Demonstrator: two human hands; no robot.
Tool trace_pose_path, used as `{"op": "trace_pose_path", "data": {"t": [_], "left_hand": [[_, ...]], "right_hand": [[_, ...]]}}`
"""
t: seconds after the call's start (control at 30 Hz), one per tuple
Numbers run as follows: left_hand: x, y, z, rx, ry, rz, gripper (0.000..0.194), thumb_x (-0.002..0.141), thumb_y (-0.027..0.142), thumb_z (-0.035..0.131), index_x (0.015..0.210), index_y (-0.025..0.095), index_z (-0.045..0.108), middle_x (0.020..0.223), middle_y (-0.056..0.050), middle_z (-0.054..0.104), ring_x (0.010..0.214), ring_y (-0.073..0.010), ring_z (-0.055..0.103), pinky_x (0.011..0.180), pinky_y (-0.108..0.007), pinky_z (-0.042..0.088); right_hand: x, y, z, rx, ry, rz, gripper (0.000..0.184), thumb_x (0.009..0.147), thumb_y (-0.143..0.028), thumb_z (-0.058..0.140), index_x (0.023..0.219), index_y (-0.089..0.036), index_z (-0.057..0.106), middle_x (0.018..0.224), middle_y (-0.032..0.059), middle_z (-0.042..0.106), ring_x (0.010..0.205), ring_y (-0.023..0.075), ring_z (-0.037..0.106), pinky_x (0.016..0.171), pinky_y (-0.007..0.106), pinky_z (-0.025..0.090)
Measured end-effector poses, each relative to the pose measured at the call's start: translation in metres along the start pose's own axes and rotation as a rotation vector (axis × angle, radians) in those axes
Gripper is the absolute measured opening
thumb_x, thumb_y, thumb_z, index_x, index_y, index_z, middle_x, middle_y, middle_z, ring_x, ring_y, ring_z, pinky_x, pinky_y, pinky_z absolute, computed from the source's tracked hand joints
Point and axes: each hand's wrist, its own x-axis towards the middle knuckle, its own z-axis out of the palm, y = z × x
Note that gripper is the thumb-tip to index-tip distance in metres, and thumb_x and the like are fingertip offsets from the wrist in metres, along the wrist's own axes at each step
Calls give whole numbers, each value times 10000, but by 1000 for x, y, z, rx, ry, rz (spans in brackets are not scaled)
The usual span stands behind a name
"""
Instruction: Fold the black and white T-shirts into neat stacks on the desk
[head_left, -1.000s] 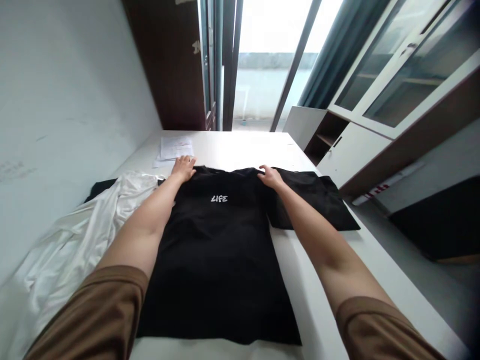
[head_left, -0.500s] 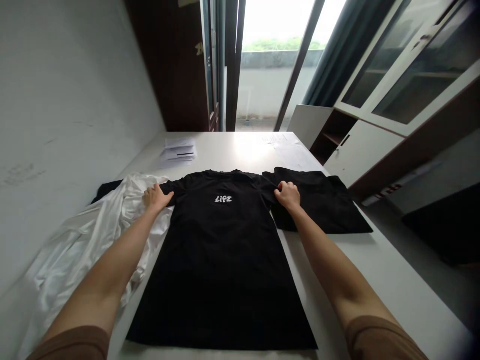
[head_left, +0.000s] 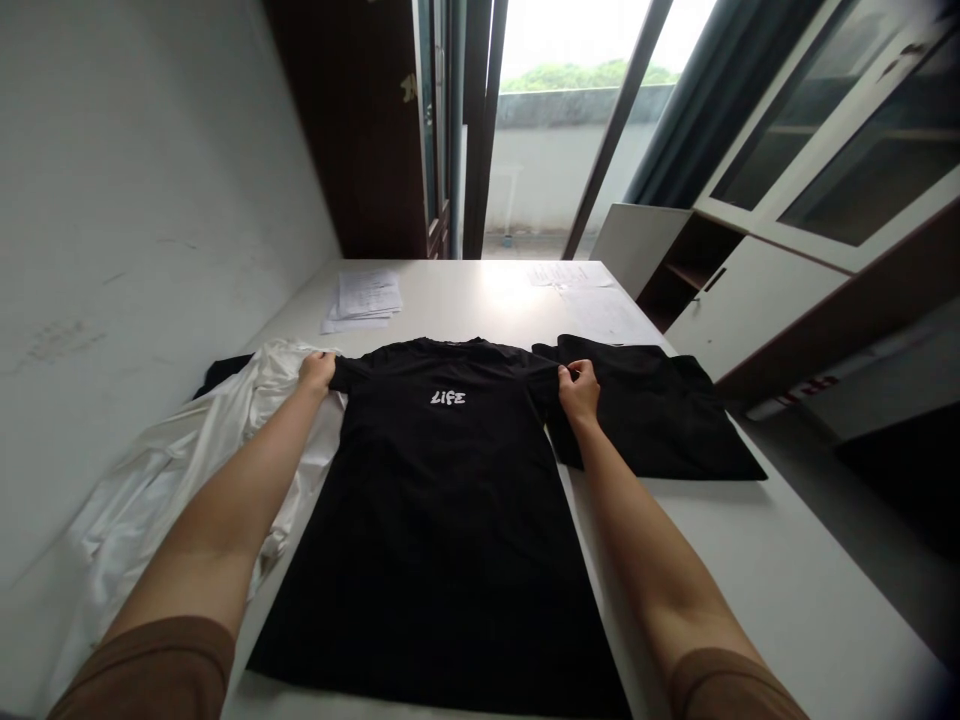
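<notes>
A black T-shirt (head_left: pixel 442 520) lies spread on the white table, its collar at the far side and its hem toward me. White lettering shows on its upper part. My left hand (head_left: pixel 318 371) is closed on the end of the left-lying sleeve. The opposite sleeve end is pinched by my right hand (head_left: pixel 579 390). Under and beside my left forearm is a heap of shiny white cloth (head_left: pixel 195 450). Folded black cloth (head_left: pixel 660 410) lies to the right, just behind my right hand.
Stacked papers (head_left: pixel 366 298) rest at the table's far left, and loose sheets (head_left: pixel 592 300) at its far right. A wall (head_left: pixel 150 200) borders the left side. White cabinets (head_left: pixel 739 290) stand beyond the right edge of the white table (head_left: pixel 780 580).
My left hand, spread over the sleeve before, has closed on its end. My right hand still grips the other sleeve. The view has shifted slightly.
</notes>
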Motion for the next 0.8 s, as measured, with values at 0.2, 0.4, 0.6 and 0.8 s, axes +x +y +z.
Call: {"op": "trace_pose_path", "data": {"t": [0.2, 0.4, 0.6, 0.8], "left_hand": [[10, 39, 0, 1, 219, 65, 198, 903, 344, 511, 819, 224, 643, 952, -119, 721, 910, -297, 627, 734, -337, 401], [2, 84, 18, -260, 52, 152, 267, 946, 303, 460, 777, 184, 630, 803, -54, 666, 778, -207, 581, 686, -282, 381], [-51, 146, 55, -292, -45, 369, 245, 1009, 335, 456, 916, 204, 642, 923, -79, 711, 919, -251, 650, 797, -310, 443], [-130, 183, 99, -112, -467, 600, 176, 999, 346, 519, 1075, 243, 640, 1128, -90, 719, 1042, -258, 667, 895, -344, 486]], "right_hand": [[-1, 1, 2, 52, 8, -22, 290, 886, -504, 531, 964, -226, 559, 826, 46, 626, 712, 225, 562, 760, 346, 418], [-5, -3, 1, 109, 22, -22, 296, 890, -515, 528, 962, -228, 546, 730, -4, 548, 645, 201, 518, 728, 335, 403], [-5, -1, 1, 174, 19, -17, 314, 896, -528, 526, 985, -226, 529, 784, 5, 558, 671, 192, 510, 745, 334, 408], [1, 7, 8, 236, 26, -19, 344, 875, -554, 534, 966, -222, 527, 915, 43, 598, 810, 212, 556, 818, 348, 435]]}}
